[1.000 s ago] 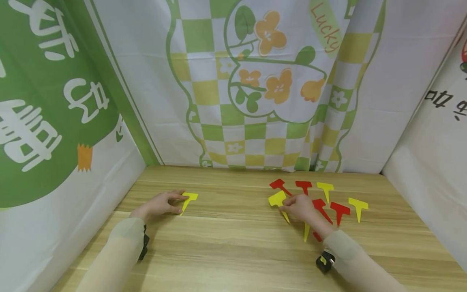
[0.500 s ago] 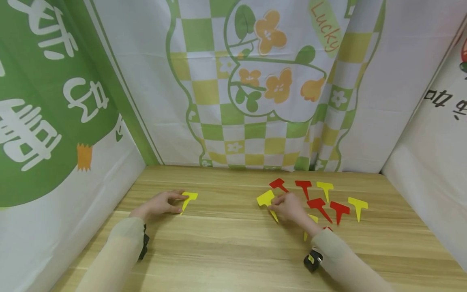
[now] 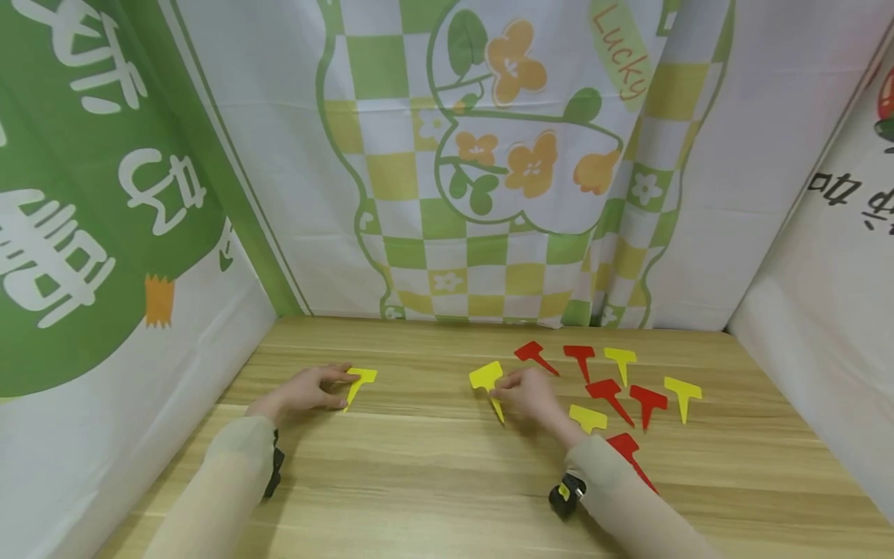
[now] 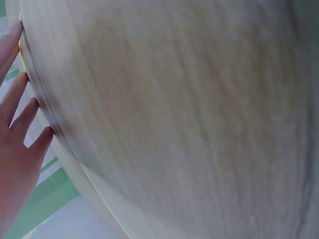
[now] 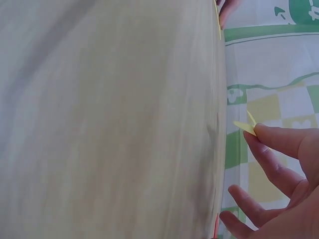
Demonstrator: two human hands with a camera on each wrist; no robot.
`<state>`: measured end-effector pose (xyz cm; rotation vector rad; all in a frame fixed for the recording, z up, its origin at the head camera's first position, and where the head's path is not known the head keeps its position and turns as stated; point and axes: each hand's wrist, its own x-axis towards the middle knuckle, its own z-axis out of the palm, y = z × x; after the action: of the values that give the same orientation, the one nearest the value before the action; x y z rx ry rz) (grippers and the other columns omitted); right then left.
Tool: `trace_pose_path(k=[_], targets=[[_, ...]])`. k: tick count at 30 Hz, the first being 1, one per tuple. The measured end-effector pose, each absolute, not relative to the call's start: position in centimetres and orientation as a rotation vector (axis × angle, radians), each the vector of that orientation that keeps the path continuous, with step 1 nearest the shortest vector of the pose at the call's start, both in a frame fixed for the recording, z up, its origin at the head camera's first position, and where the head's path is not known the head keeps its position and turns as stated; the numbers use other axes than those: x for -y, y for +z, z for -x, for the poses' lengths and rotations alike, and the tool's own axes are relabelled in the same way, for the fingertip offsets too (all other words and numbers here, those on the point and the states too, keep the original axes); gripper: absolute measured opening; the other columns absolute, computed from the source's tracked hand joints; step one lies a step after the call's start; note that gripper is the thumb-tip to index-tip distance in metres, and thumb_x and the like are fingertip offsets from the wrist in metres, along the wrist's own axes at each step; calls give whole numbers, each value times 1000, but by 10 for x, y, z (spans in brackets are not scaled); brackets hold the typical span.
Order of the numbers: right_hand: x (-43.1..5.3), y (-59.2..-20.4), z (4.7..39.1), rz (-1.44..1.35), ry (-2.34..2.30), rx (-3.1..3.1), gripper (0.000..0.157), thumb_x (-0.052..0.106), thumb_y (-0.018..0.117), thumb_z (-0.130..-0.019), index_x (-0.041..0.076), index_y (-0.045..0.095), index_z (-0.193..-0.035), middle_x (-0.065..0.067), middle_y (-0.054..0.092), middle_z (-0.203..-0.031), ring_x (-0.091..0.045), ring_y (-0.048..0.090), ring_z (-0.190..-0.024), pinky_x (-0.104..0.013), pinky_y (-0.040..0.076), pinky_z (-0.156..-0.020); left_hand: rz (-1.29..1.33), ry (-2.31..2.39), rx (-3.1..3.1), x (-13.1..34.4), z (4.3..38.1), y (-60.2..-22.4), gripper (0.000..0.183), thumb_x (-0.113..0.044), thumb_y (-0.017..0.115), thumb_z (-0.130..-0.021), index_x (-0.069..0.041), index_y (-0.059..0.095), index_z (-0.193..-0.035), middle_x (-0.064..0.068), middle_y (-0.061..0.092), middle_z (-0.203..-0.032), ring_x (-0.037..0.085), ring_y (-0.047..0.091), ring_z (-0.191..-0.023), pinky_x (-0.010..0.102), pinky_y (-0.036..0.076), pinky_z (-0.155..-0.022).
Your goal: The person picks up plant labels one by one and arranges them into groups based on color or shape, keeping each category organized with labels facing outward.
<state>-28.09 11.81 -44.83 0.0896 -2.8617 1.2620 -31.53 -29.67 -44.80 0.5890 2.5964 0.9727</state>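
My right hand (image 3: pixel 532 396) pinches a yellow T-shaped plant label (image 3: pixel 486 376) between thumb and forefinger, its pointed stem slanting down. In the right wrist view that label (image 5: pixel 245 127) is lifted off the wooden tabletop, with the other fingers loosely bent below. At the left, my left hand (image 3: pixel 307 390) rests on the table with its fingers spread, the fingertips at the edge of another yellow plant label (image 3: pixel 362 377) lying flat. In the left wrist view the fingers (image 4: pixel 15 97) reach down to the table, and only slivers of yellow show there.
Right of my right hand lie several red plant labels (image 3: pixel 649 397) and three yellow ones, such as the yellow label (image 3: pixel 684 392) farthest right. My right forearm partly covers the nearest yellow label (image 3: pixel 588 418). Printed cloth (image 3: pixel 489 272) hangs along the table's back edge.
My right hand has moved left with the pinched yellow plant label, away from the group and towards my left hand. The left hand has stayed put.
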Motion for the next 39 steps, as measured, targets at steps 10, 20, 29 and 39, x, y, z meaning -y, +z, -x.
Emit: trace_pose_path(k=[10, 20, 29, 39], targets=[[-91, -447, 281, -65, 1322, 2838, 15, 24, 78, -77, 10, 77, -82, -4, 73, -97, -19, 65, -95, -35, 52, -81, -579, 982, -2593, 296, 314, -447, 57, -26, 72, -84, -8, 53, -135, 16, 22, -156, 45, 9, -143, 67, 11, -110], [-70, -450, 285, -11, 1145, 2897, 17, 36, 77, -76, 20, 77, -83, 3, 74, -97, -21, 65, -98, -46, 43, -85, -604, 990, -2583, 297, 315, -448, 56, -24, 71, -84, -6, 53, -135, 18, 21, -156, 47, 6, -143, 67, 8, -110], [-51, -453, 286, 2, 1066, 2904, 14, 38, 78, -75, 25, 77, -79, 7, 73, -96, -21, 63, -98, -53, 38, -84, -622, 972, -2589, 298, 316, -448, 56, -24, 71, -85, -5, 52, -135, 19, 20, -156, 47, 6, -142, 66, 11, -110], [-23, -447, 283, 69, 1067, 2887, 13, 39, 78, -73, 28, 77, -80, 9, 73, -95, -18, 63, -96, -54, 35, -86, -640, 984, -2576, 297, 315, -449, 57, -23, 70, -86, -3, 51, -135, 21, 21, -155, 48, 7, -142, 67, 10, -110]])
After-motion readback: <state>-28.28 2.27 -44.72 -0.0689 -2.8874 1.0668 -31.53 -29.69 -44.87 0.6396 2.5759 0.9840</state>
